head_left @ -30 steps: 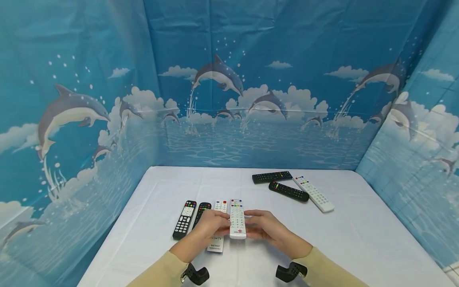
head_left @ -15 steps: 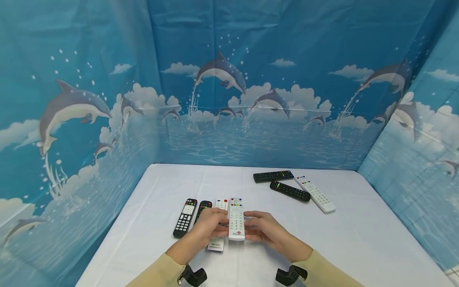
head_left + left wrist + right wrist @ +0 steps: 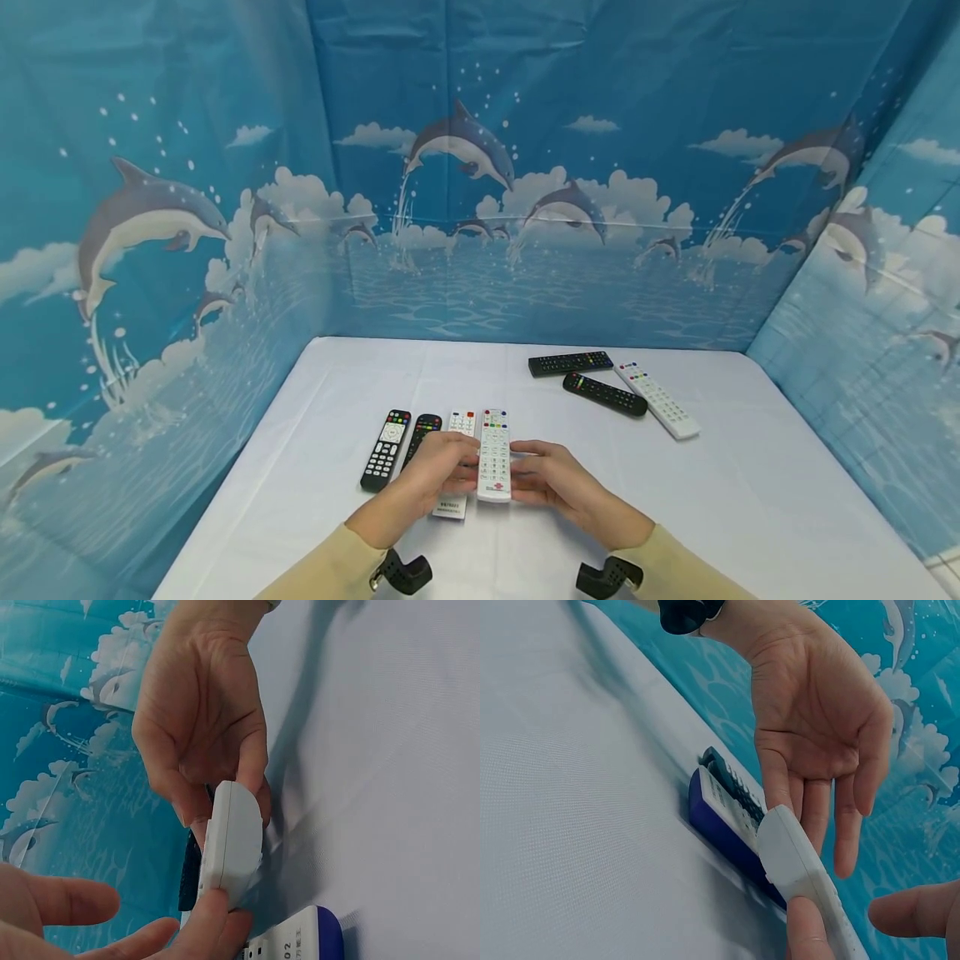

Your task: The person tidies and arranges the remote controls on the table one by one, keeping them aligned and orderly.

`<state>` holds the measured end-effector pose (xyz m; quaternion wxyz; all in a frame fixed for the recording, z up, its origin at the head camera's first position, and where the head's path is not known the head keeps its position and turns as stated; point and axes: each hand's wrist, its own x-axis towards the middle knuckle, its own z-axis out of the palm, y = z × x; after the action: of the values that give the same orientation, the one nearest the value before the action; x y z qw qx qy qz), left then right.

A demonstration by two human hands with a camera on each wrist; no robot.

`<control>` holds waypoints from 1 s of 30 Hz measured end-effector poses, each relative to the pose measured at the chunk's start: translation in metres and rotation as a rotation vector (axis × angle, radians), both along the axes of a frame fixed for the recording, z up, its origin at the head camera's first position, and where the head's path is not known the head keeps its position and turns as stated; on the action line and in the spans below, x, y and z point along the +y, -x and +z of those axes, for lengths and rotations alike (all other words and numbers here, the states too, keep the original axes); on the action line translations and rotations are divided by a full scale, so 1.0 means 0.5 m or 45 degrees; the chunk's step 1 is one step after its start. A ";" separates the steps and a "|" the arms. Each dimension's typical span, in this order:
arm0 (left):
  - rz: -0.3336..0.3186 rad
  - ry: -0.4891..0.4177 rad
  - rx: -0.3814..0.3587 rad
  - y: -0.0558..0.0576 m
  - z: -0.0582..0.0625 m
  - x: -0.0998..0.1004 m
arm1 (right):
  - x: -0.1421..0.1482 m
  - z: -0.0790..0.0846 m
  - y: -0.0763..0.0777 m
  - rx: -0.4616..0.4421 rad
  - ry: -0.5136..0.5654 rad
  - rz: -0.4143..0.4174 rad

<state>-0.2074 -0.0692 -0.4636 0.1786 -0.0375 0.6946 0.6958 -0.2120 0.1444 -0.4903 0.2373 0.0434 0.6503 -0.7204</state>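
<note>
We have the red-logo remote (image 3: pixel 494 457) between our left hand (image 3: pixel 437 465) and right hand (image 3: pixel 557 475), over the near half of the counter (image 3: pixel 690 517). Hands apart, fingers uncurled and touching its two sides, thumbs off it. Left hand covers the middle of the purple-sided remote (image 3: pixel 462 423); a dark-keyed remote (image 3: pixel 426 429) and a white-keyed remote (image 3: pixel 386 451) sit further left. We see three more remotes (image 3: pixel 604 394) far right.
</note>
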 end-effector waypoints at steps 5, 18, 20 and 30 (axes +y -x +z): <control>-0.011 -0.003 0.004 -0.003 0.005 0.003 | 0.002 -0.001 -0.003 0.003 -0.032 0.022; -0.033 0.045 0.034 -0.015 0.014 0.019 | 0.010 -0.003 -0.005 0.009 -0.214 0.106; -0.034 0.041 0.035 -0.015 0.014 0.019 | 0.010 -0.003 -0.005 0.010 -0.199 0.113; -0.044 0.039 0.062 -0.018 0.017 0.019 | 0.013 0.001 -0.006 0.045 -0.191 0.127</control>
<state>-0.1983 -0.0599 -0.4549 0.1731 -0.0112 0.7098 0.6828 -0.2089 0.1510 -0.4900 0.2574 0.0160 0.7079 -0.6576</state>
